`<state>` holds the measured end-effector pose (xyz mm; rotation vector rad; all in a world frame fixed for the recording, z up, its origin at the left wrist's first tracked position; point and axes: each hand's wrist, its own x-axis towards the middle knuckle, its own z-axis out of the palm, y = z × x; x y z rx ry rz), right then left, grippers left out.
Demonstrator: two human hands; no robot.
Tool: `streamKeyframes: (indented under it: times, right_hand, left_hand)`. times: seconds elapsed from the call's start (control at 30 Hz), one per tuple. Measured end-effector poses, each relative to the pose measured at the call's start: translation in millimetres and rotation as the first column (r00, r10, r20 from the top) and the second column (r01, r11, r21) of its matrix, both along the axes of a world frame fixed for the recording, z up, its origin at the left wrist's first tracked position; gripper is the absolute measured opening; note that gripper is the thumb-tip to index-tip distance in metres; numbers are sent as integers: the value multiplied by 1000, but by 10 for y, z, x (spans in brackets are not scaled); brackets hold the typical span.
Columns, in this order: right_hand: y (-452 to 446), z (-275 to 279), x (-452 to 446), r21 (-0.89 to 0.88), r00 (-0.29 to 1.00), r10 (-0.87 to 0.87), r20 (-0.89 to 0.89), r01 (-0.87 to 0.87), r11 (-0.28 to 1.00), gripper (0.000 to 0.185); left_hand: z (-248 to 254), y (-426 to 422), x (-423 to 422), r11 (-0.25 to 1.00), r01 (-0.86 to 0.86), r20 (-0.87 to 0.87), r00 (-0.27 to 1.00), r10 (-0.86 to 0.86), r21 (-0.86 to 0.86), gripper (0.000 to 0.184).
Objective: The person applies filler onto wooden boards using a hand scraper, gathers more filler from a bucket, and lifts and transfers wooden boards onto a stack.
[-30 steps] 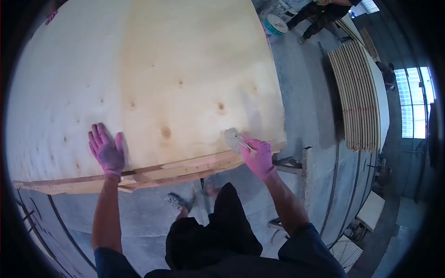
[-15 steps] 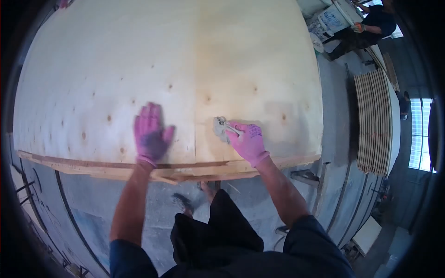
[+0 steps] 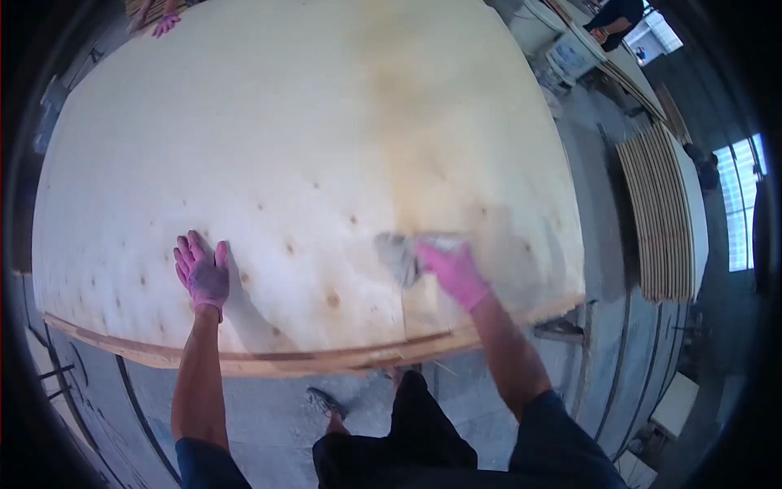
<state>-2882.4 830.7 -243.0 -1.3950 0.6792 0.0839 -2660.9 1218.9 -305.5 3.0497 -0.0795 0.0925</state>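
A large pale plywood sheet (image 3: 269, 138) with dark knots spreads out in front of me, a seam running up it right of the middle. My right hand (image 3: 458, 275), in a pink glove, is closed around a putty knife (image 3: 399, 257) smeared with grey putty. Motion blurs the blade, which is over the sheet by the seam. To the left, my left hand (image 3: 204, 275), also gloved in pink, has its fingers spread and holds nothing. It is at the sheet's surface; whether the palm presses on it I cannot tell.
Another person's pink-gloved hand (image 3: 166, 24) is at the sheet's far left corner. White buckets (image 3: 575, 55) stand at the upper right, near a person in dark clothes (image 3: 617, 18). A stack of panels (image 3: 656, 213) is on the right. The sheet's layered front edge (image 3: 269, 363) faces me.
My left hand has shifted left across the sheet, fingers still spread. My right hand has moved slightly right and nearer with the putty knife. The view has shifted, showing more of the far left corner.
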Motion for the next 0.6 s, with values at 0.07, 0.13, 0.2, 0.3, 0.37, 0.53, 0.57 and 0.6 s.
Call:
streamKeyframes:
  times: [0.07, 0.13, 0.2, 0.3, 0.37, 0.53, 0.57, 0.6]
  right_hand:
    - [-549, -86, 753, -496, 989, 129, 79, -73, 865, 39]
    - [-1215, -385, 1465, -985, 914, 406, -5, -74, 156, 40]
    - [-1606, -626, 2208, -131, 953, -63, 297, 106, 986, 44]
    - [-1699, -582, 2689, -230, 983, -101, 153, 135, 964, 48]
    - [-1659, -432, 2942, -635, 1000, -23, 14, 27, 772, 48]
    - [-1441, -281, 3149, -850, 880, 342, -329, -434, 299, 40]
    - [-1366, -295, 2941, -858, 879, 348, -326, -430, 282, 38]
    - [-1249, -342, 2637, -863, 877, 352, -326, -428, 268, 36]
  left_hand:
    - [-75, -82, 256, 998, -23, 43, 999, 21, 63, 79]
    - [-129, -90, 253, 1000, -24, 42, 999, 24, 13, 80]
    - [-163, -80, 257, 1000, -18, 26, 999, 19, -12, 80]
    - [-139, -80, 309, 999, -27, -1, 1000, 27, -26, 80]
    - [-99, -108, 317, 999, -40, -32, 999, 39, -30, 80]
    - [-64, -141, 264, 1000, -11, -26, 1000, 10, -22, 81]
    - [-75, -143, 253, 1000, -1, -12, 1000, 1, -13, 81]
    - [-85, -130, 242, 1000, 12, 0, 1000, -12, -2, 80]
